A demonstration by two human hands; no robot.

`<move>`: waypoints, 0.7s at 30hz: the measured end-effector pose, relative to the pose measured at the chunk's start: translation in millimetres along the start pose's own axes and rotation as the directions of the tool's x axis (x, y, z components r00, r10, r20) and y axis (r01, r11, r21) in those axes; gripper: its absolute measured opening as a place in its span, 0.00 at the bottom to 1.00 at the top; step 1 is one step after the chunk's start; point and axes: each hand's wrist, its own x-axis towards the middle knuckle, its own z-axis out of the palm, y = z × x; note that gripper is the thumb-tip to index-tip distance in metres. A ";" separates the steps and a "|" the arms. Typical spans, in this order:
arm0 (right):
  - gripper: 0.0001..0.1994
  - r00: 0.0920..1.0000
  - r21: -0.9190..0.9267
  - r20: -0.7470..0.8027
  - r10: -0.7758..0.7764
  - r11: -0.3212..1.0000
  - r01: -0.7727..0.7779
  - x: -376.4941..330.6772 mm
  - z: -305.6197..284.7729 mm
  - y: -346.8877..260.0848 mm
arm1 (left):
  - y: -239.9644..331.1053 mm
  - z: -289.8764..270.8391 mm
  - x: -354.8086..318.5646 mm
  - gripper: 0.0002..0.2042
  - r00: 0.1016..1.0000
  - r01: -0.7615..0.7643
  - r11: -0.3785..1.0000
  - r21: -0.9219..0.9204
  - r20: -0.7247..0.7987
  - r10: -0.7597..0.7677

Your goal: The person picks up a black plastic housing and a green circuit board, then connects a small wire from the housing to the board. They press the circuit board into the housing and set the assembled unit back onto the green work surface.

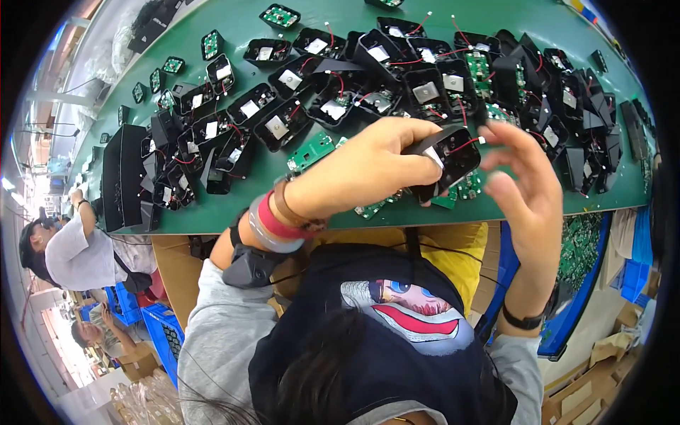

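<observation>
A small black plastic housing (462, 157) is in my left hand (386, 152), gripped between thumb and fingers above the table's near edge. A thin red wire with a small white connector (482, 140) sticks out of the housing toward the right. Close by that connector, my right hand (525, 188) is open, its fingers and thumb curved and apart. It holds nothing that I can see. Green circuit boards (312, 150) lie on the table around and under my left hand, partly hidden by it.
Many similar black housings (276, 129) with red wires crowd the green table (212, 15). A long black box (122, 177) stands at the left. Right of me, a blue crate (549, 347) holds green boards. Another person (81, 248) works at the far left.
</observation>
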 end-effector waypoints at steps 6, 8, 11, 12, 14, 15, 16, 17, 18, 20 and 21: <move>0.18 0.959 -0.814 -0.188 -0.211 0.581 -0.031 -15.2 8.0 54.0 | -12.6 19.6 -12.0 0.16 0.986 -0.105 0.944 -0.314 -0.157 0.058; 0.18 0.935 -0.834 -0.194 -0.295 0.551 0.001 -7.2 13.3 57.1 | -13.3 23.4 -12.4 0.16 0.978 -0.134 0.935 -0.330 -0.196 0.071; 0.18 0.950 -0.547 -0.289 0.116 0.794 -0.264 -4.2 13.2 55.2 | -13.6 24.6 -14.8 0.15 0.972 -0.144 0.869 -0.473 -0.232 0.035; 0.18 0.948 -0.440 -0.278 0.156 0.856 -0.270 -4.4 10.0 57.8 | -14.6 24.8 -14.6 0.15 0.972 -0.146 0.869 -0.473 -0.234 0.035; 0.17 0.946 -0.327 -0.260 0.193 0.904 -0.275 -6.8 0.8 64.0 | -17.0 26.4 -14.4 0.15 0.968 -0.149 0.897 -0.417 -0.246 0.046; 0.16 0.942 -0.170 -0.274 0.193 0.954 -0.245 -9.1 -5.0 67.9 | -20.6 26.3 -13.8 0.15 0.964 -0.171 0.904 -0.391 -0.256 0.072; 0.15 0.938 -0.010 -0.288 0.195 0.978 -0.206 -11.3 -7.3 68.3 | -19.7 28.1 -15.9 0.15 0.965 -0.170 0.905 -0.390 -0.253 0.072; 0.14 0.924 0.072 -0.318 0.212 0.977 -0.200 -16.0 -10.3 61.3 | -16.9 31.8 -20.6 0.15 0.954 -0.209 0.909 -0.361 -0.279 0.109; 0.14 0.921 0.073 -0.323 0.218 0.976 -0.205 -19.6 -14.1 53.3 | -14.6 38.1 -26.9 0.16 0.943 -0.243 0.910 -0.335 -0.300 0.141; 0.14 0.914 0.108 -0.313 0.257 0.966 -0.235 -26.2 -20.5 41.9 | -15.8 34.1 -28.6 0.16 0.914 -0.243 0.970 -0.009 -0.338 0.226; 0.16 0.924 0.113 -0.297 0.241 0.970 -0.216 -12.9 -19.8 50.2 | -21.7 29.2 -18.4 0.17 0.907 -0.223 0.975 -0.019 -0.371 0.200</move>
